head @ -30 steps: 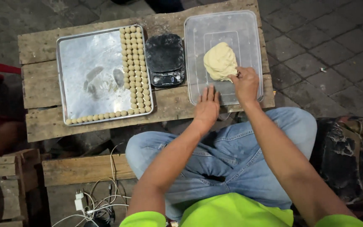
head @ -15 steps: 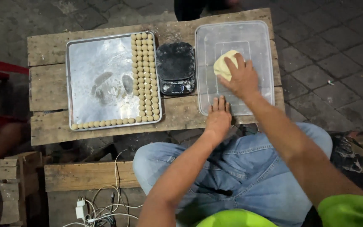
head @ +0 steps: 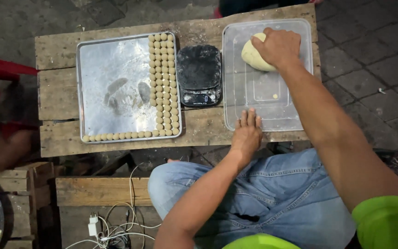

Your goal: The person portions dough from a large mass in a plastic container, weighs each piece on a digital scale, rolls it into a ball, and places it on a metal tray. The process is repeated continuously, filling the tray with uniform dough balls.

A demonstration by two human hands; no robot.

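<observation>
Dough lump: a big pale lump of dough [head: 254, 56] sits in the far part of the clear plastic tub [head: 272, 110], on the right side of the table.
Right hand: the right hand [head: 277, 46] lies on top of the dough lump. Its fingers curl over the lump and grip it.
Left hand: the left hand [head: 247, 133] lies flat on the wood, touching the near edge of the tub. Its fingers are stretched out and hold nothing.
Scale: a small black kitchen scale [head: 199, 74] stands between the tub and the tray. Nothing lies on it.
Tray: a shiny metal tray [head: 116, 87] lies on the left side of the table.
Dough balls: little round dough balls [head: 164, 83] fill a few rows down the right side of the tray and one row along its near edge.
Done so far: only the right side and the near edge of the tray hold balls, so I think a small part is done.
Left to do: most of the tray is bare, and the lump is big, so it looks like a lot of dough is left to turn into balls.
Table: the wooden table [head: 56, 97] is made of rough planks.
Legs: blue jeans [head: 272, 203] show below the arms.
</observation>
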